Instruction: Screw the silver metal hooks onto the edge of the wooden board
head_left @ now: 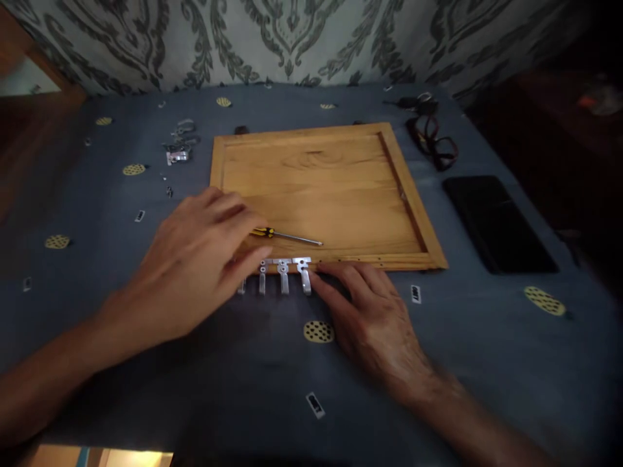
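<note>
"Several metal pieces (179, 154) at far left?"

"Yes, on the cloth-covered counter (97, 292). Next, left hand (195, 259): loosely curled over the screwdriver (294, 237) handle, grip impossible to tell."

"And on the framed wooden board (316, 194)?"

"Metal hooks (285, 275) along the near edge, then right hand (374, 311): half open, fingertips at the rightmost one."

"Beyond?"

"Eyeglasses (435, 144), then black phone (501, 224)."

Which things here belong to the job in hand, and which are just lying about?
Job:
- screwdriver, at the left hand
- wooden panel
- metal hooks along its near edge
- loose metal parts, probably

Lying about:
- glasses
- phone
- keys, apparently
</note>
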Tool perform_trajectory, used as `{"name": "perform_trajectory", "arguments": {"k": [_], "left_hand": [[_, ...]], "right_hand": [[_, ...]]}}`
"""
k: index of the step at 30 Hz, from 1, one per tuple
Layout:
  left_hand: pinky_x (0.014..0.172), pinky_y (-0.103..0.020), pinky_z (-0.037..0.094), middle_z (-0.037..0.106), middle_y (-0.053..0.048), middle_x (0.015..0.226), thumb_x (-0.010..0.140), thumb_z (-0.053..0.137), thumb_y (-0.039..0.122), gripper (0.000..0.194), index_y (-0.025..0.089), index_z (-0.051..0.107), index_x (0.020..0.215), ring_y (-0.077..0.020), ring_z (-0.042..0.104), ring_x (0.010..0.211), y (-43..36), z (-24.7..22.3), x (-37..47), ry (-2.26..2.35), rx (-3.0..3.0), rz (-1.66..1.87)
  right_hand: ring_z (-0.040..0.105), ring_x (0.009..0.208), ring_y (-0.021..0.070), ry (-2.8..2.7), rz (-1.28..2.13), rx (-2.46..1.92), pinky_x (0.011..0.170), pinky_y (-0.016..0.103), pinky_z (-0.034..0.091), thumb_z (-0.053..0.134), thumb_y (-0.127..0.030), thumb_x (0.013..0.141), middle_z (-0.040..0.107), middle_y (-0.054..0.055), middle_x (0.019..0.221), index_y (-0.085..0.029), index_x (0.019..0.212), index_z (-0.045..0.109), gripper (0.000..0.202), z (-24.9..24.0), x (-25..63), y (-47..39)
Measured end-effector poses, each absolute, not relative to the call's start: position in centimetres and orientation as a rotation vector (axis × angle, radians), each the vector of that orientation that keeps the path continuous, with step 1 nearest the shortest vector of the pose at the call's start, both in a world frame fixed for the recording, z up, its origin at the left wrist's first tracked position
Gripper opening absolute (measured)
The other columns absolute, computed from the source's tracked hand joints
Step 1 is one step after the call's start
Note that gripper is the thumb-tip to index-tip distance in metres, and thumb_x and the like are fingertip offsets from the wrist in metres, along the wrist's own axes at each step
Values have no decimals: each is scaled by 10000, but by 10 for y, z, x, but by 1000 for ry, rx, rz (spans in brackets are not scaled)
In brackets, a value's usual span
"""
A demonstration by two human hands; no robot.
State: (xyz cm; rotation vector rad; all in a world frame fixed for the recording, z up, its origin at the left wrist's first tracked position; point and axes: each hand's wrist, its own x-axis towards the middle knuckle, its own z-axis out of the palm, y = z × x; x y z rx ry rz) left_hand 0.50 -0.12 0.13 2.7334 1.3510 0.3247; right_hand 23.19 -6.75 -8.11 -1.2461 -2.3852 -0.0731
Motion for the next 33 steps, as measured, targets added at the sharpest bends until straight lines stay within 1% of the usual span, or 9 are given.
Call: {"name": "perform_trajectory", "arguments": {"k": [4, 7, 9, 12, 14, 18, 23, 30, 33], "left_hand": [[867, -400, 454, 651, -31, 948, 893, 525, 355, 197, 231, 666, 951, -239, 573, 964, 18, -6, -33, 1636, 2472, 461], [817, -352, 496, 662, -41, 991, 915, 499, 300, 221, 204, 652, 1044, -195, 605, 923, 38, -17, -78, 1857, 2380, 567], [837, -343, 521, 665, -52, 1024, 933, 498, 282, 216, 176, 632, 1064, -165, 621, 914, 53, -26, -114, 1985, 2311, 652], [842, -369, 561, 634, -72, 1073, 918, 561, 385, 314, 136, 594, 1107, -167, 627, 939, 71, -43, -158, 2104, 2195, 739], [854, -384, 565, 619, -83, 1124, 914, 569, 388, 345, 138, 575, 1152, -180, 624, 978, 78, -56, -175, 2122, 2147, 773], [886, -404, 557, 608, -91, 1163, 915, 568, 386, 352, 146, 569, 1173, -191, 616, 1017, 84, -77, -176, 2039, 2178, 787], [927, -428, 542, 597, -96, 1200, 915, 566, 384, 352, 154, 570, 1181, -204, 602, 1067, 92, -78, -159, 1906, 2327, 758], [912, -420, 548, 599, -95, 1191, 915, 567, 385, 356, 152, 567, 1184, -200, 607, 1050, 109, -84, -150, 1917, 2370, 654], [905, -413, 551, 602, -93, 1183, 915, 565, 385, 351, 153, 569, 1178, -196, 609, 1040, 108, -86, -151, 1919, 2385, 602]], "right_hand": [[547, 945, 245, -2386, -110, -1238, 801, 399, 495, 424, -16, 877, 674, 119, 1077, -132, 1138, 661, 371, -83, 233, -67], [567, 959, 242, -2403, -205, -1145, 803, 380, 490, 411, -13, 853, 676, 118, 1069, -151, 1129, 670, 403, -91, 239, -64], [578, 979, 252, -2385, -297, -1069, 804, 385, 486, 420, -37, 838, 672, 115, 1075, -166, 1114, 673, 397, -102, 244, -59], [594, 981, 247, -2370, -344, -1006, 811, 387, 485, 400, -40, 812, 667, 102, 1107, -191, 1136, 668, 447, -120, 252, -53], [603, 972, 250, -2382, -345, -1001, 804, 393, 493, 411, -55, 798, 671, 92, 1105, -218, 1177, 657, 481, -128, 256, -51], [611, 972, 259, -2411, -350, -1008, 794, 408, 510, 420, -75, 789, 669, 94, 1124, -223, 1203, 652, 498, -133, 261, -52], [621, 955, 254, -2407, -368, -977, 765, 403, 532, 419, -83, 807, 671, 109, 1113, -190, 1163, 671, 449, -129, 258, -51], [632, 943, 241, -2431, -403, -965, 744, 374, 555, 426, -92, 831, 680, 123, 1081, -161, 1127, 682, 397, -112, 253, -51], [636, 940, 233, -2425, -395, -977, 743, 360, 554, 416, -86, 833, 686, 117, 1068, -172, 1110, 692, 400, -109, 252, -51]]}}
